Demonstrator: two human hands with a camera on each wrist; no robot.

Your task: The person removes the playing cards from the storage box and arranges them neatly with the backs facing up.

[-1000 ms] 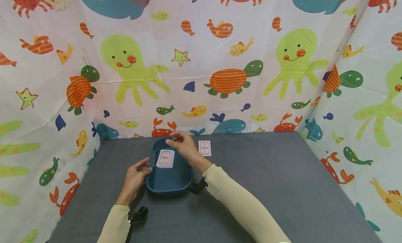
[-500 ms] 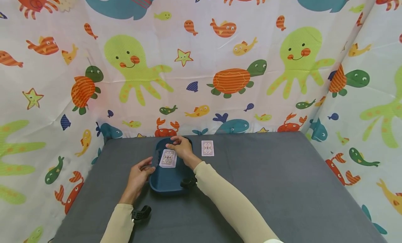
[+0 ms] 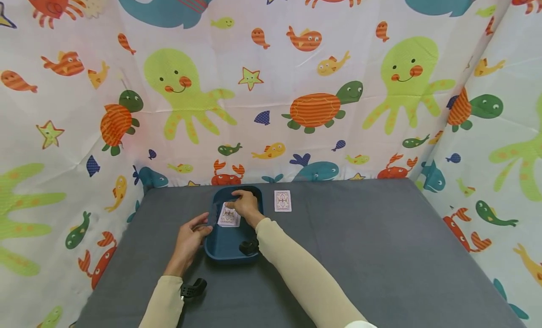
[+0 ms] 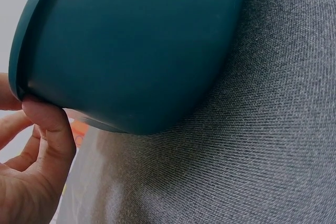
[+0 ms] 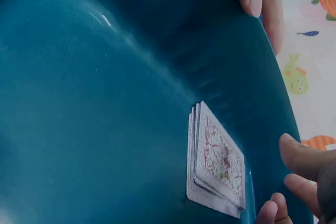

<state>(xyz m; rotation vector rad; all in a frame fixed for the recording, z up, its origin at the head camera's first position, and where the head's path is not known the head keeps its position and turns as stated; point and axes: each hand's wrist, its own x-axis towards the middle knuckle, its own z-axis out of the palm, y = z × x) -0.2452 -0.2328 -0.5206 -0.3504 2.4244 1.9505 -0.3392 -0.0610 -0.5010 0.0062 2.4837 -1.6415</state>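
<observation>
The work looks partway: a stack of white, red-patterned playing cards (image 3: 228,219) lies inside the blue round-cornered tray (image 3: 224,247), one matching card (image 3: 282,201) outside on the grey tabletop (image 3: 364,248). The left hand (image 3: 189,239) pinches the tray's rim; the right hand (image 3: 246,206), loosely bent, appears empty near the stack.

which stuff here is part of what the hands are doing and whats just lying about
In the job:
blue tray, its rim pinched by the left hand
card stack inside it, the right hand close by

Lying about:
single card on the gray table, right of the tray, untouched, though its similar back suggests it may belong
sea-animal curtain, just backdrop
</observation>
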